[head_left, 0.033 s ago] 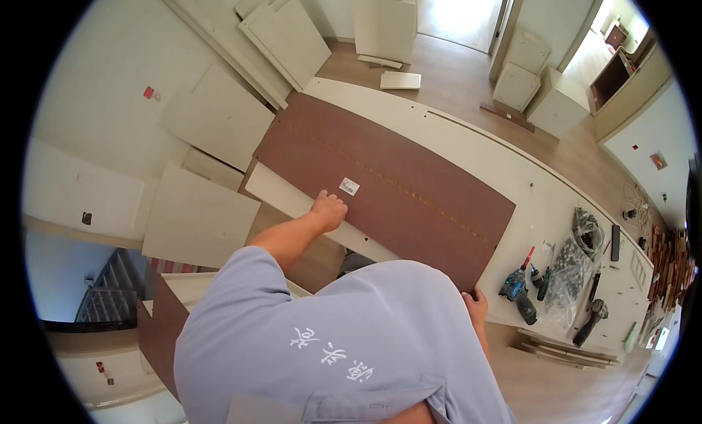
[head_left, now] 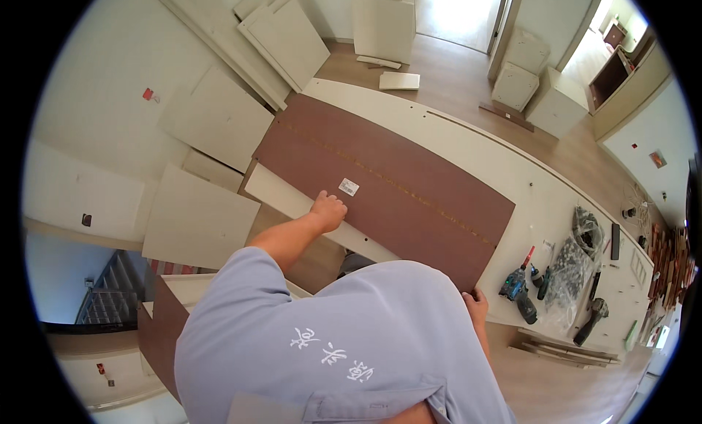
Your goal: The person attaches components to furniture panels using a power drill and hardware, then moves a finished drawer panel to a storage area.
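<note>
A: State of the hands?
B: Left hand [head_left: 329, 212]: fingers bent onto the panel [head_left: 387, 168] at its near edge; thumb unclear, so I can't tell whether it pinches. Right hand [head_left: 477, 307]: at the near right corner, partly behind the shirt [head_left: 351, 307]; from here I can't read its grip.
A: Panel position?
B: Flat on the white surface [head_left: 541, 223], reaching ahead of both hands.
A: Risks?
B: My estimate: uneven force between hands could slew it; its right end might knock the driver [head_left: 514, 283] or catch the bag [head_left: 567, 278], right of the right hand.
A: Materials?
B: Panel: rectangular, matt reddish-brown, yellowish line lengthwise. Label [head_left: 349, 187], white, just ahead of left hand. Surface: smooth, pale, small holes. Bag: clear, crinkled plastic.
</note>
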Demonstrator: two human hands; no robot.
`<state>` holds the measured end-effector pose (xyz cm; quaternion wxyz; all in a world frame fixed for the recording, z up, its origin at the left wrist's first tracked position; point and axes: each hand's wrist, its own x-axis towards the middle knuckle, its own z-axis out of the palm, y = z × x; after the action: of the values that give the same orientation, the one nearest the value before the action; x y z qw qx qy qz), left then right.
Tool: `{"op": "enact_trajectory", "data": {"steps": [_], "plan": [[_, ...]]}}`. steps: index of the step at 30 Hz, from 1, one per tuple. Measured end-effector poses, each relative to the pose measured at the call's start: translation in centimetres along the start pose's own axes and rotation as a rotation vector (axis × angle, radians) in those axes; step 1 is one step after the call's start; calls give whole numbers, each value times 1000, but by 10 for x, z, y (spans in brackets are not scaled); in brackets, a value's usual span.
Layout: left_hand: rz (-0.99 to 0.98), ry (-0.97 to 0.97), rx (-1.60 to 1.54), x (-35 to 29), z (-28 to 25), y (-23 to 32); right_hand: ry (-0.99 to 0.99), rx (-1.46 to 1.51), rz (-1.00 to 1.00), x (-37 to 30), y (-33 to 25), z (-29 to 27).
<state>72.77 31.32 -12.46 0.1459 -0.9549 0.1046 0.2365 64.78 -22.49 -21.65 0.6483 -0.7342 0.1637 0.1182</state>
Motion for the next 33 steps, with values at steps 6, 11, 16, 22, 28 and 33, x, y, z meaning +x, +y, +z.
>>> {"op": "enact_trajectory", "data": {"steps": [6,11,16,22,28,33], "plan": [[18,174,-112,-14,-26,-16,78,407,254,-4,-7,-5],[-9,316,-133,-30,-54,-24,-124,853,120,-23,-70,8],[-22,403,-186,-33,-79,-30,-204,1175,91,-20,-50,1],[-16,408,-292,-31,-86,-16,-120,1210,92,-6,-106,18],[-10,565,-506,-47,-98,0,47,1050,47,14,-123,-10],[67,684,-680,-65,-124,17,170,809,-208,9,-226,-42]]}}
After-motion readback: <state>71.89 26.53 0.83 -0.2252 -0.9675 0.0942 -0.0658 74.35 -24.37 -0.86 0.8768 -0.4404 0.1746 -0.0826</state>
